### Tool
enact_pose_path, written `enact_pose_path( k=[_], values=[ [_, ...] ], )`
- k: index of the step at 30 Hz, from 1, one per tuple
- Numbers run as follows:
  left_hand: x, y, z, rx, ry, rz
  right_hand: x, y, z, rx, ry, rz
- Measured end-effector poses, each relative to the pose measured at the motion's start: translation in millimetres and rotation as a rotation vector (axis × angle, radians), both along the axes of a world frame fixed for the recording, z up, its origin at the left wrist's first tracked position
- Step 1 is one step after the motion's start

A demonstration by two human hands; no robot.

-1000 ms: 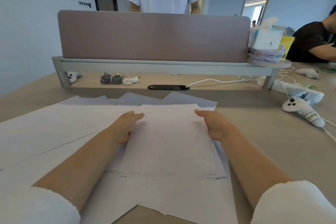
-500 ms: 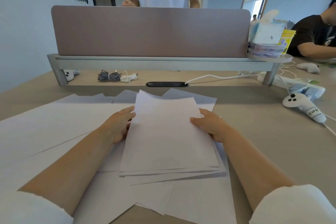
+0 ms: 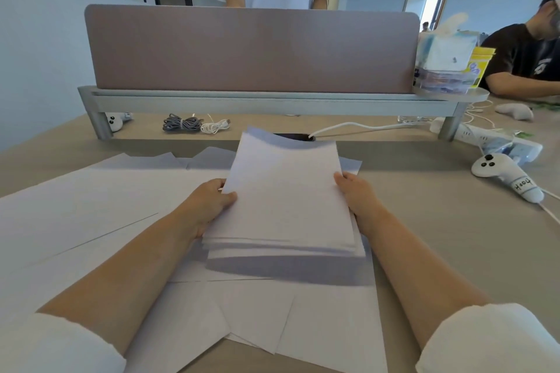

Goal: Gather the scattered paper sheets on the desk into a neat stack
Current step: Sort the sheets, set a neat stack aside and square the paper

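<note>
A bundle of white paper sheets (image 3: 285,191) is held tilted up off the desk, its far edge raised and its near edge low, casting a shadow below. My left hand (image 3: 209,206) grips the bundle's left edge and my right hand (image 3: 354,197) grips its right edge. More loose white sheets (image 3: 91,206) lie flat on the desk to the left, and several others (image 3: 272,312) overlap under and in front of the bundle.
A desk divider panel (image 3: 251,48) on a grey shelf stands at the back. Coiled cables (image 3: 181,124) lie beneath it. A white controller (image 3: 506,179) and power strip (image 3: 485,136) sit at the right. A person in a white shirt stands behind; another sits at far right.
Both hands have closed on the sides of the pile and lifted its far edge, so the sheets went from lying flat to tilting up as one bundle.
</note>
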State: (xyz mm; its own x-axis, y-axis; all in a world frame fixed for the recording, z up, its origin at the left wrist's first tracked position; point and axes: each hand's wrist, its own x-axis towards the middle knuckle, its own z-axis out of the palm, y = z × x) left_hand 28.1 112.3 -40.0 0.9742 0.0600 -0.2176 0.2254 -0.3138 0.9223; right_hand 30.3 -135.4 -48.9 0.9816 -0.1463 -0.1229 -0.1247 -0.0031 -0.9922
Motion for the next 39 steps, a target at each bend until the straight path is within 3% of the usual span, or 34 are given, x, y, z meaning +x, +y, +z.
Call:
enact_pose_path(
  k=[2,6,9,11,13,16,22,29,35,39],
  values=[
    [-2,1,2,-0.045,0.009,-0.035,-4,1,4,-0.010,0.036,0.049],
    [-10,1,7,-0.169,0.141,-0.348,-7,7,6,-0.064,0.152,0.160],
    [-4,0,2,-0.146,0.031,-0.153,-2,2,5,-0.310,0.190,0.073],
    [-1,2,0,-0.203,-0.013,0.029,1,-3,3,-0.330,0.159,-0.049],
    [5,6,-4,-0.043,-0.119,0.046,4,-6,1,-0.194,0.139,-0.129],
    [4,7,-10,0.303,-0.272,-0.169,4,-5,0,-0.082,0.190,-0.145],
    [-1,0,-22,0.729,-0.317,-0.488,2,3,2,-0.025,0.145,-0.091],
    [-1,-2,-17,0.836,-0.310,-0.531,6,4,8,0.032,0.103,-0.221],
    [0,0,-15,0.836,-0.277,-0.556,5,-5,13,0.247,0.153,-0.248],
    [-1,2,-14,0.830,-0.272,-0.551,9,-10,11,0.216,0.210,-0.268]
  ],
)
